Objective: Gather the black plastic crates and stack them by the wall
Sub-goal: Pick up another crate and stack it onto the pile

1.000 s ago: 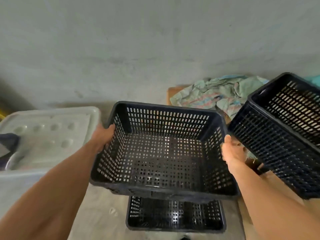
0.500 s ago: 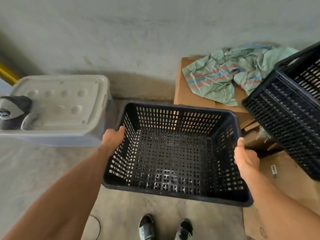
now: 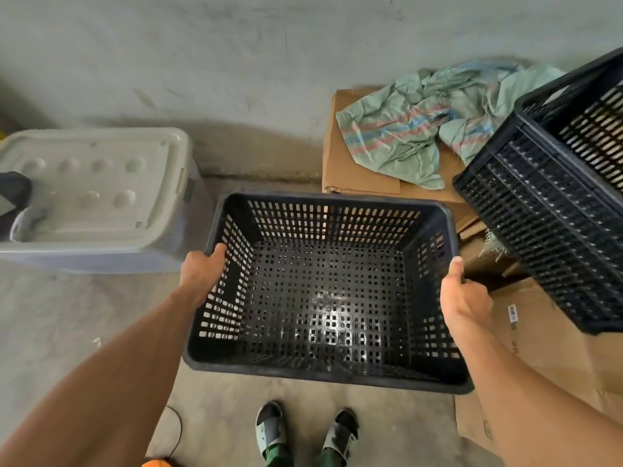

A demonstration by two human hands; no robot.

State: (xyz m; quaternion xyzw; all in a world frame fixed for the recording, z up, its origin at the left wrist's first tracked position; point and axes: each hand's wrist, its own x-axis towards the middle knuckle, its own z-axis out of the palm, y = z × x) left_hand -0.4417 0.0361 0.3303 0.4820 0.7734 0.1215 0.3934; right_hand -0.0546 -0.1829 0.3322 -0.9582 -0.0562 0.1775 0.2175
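Note:
I hold an empty black perforated plastic crate (image 3: 323,298) level in front of me, above the concrete floor near the grey wall (image 3: 236,55). My left hand (image 3: 202,274) grips its left rim, fingers hooked over the edge. On the opposite rim my right hand (image 3: 463,294) is closed, thumb on top. A second black crate (image 3: 546,210) sits tilted at the right, resting on cardboard. The crate seen earlier under the held one is out of view.
A grey lidded plastic tub (image 3: 91,197) stands against the wall at the left, with a dark cap (image 3: 13,197) on its lid. Flattened cardboard boxes (image 3: 357,163) with a green striped cloth (image 3: 421,126) lie at the right. My sandalled feet (image 3: 303,433) show below.
The view tilted down and the wall base, tub and my feet came into sight. The held crate stayed in both hands and now sits lower, closer to the floor by the wall.

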